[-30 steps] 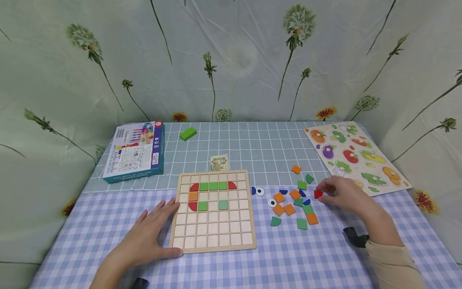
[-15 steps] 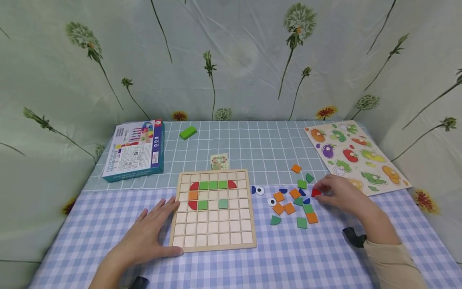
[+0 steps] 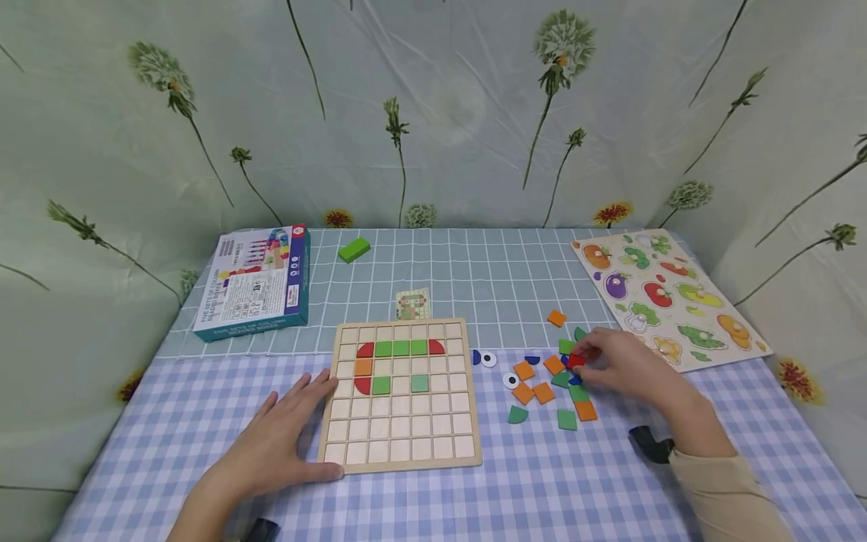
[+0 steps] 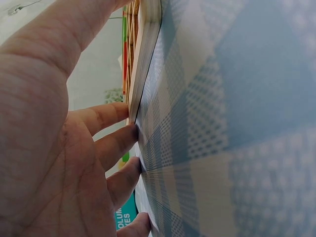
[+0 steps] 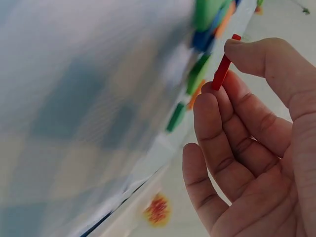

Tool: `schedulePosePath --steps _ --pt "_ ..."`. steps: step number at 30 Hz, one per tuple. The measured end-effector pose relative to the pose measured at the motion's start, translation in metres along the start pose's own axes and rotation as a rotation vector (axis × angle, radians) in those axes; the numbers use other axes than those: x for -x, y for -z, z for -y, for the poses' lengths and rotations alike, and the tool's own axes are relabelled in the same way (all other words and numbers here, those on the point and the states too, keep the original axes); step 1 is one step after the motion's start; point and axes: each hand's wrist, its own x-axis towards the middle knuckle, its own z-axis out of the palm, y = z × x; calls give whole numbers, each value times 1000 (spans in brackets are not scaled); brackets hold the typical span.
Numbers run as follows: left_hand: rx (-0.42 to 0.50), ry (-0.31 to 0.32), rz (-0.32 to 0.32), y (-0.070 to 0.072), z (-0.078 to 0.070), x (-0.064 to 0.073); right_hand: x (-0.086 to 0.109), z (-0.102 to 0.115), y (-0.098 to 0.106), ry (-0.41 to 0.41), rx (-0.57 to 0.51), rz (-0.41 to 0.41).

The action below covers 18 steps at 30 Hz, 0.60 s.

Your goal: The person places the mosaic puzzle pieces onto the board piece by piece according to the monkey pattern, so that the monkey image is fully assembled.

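Head view: the right hand [image 3: 619,369] pinches the red tile [image 3: 576,361] just above the loose tiles [image 3: 524,370], between the right edge of the wooden board [image 3: 477,436] and the right edge of the tabletop [image 3: 535,497]. The left hand [image 3: 271,444], fingers extended and gripping nothing, touches the board's left edge, its thumb by the near left corner. Only thumb and fingertips bear on the red tile's rim, so the likeliest mishap is the thin piece twisting or popping free, should the squeeze slacken or go uneven. The fingers also look close to a green tile [image 3: 567,346]; a low sweep toward the board's right edge could drag it, or knock the eye tile [image 3: 511,381] nearer that edge. A hard push by the left hand might skew the board and jar what sits on it. The right wrist view shows the red tile edge-on, its long visible edge running from thumb to fingertips, roughly along the tabletop's near-to-far direction and, as far as I can judge, close to level with a slight tilt. Fingers cover part of its face, so I cannot tell which way any rounded corner points.
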Motion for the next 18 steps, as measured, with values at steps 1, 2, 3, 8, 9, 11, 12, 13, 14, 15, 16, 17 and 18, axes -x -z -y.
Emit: schedulePosePath --steps 1,2,3,8,9,11,12,13,14,15,16,17,18 --pt "-2 -2 1 0 0 0 -2 3 0 18 -4 -5" --pt "-5 -2 1 0 0 0 -3 7 0 34 -8 -9" --pt "-4 -1 3 1 -1 0 -6 10 -1 49 -17 -10" --pt "-4 -1 8 1 -1 1 -17 32 -7 123 -42 -9" --pt "0 2 9 1 -1 0 -19 37 -8 136 -51 -3" --pt "-1 -4 5 1 -1 0 -24 47 -11 163 -66 8" --pt "-3 -8 3 1 -1 0 -27 52 -12 180 -74 11" --pt "1 -3 6 1 -1 0 -29 57 -14 191 -80 18" --pt "1 -4 6 1 -1 0 -32 62 -15 202 -87 27" --pt "0 -3 6 1 -1 0 -34 66 -17 212 -86 32" --pt "-4 -8 4 1 -1 0 -37 71 -18 221 -81 35" --pt "-6 -7 4 1 -1 0 -39 75 -20 226 -77 40" --pt "-6 -6 5 1 -2 0 -42 80 -22 233 -68 44"
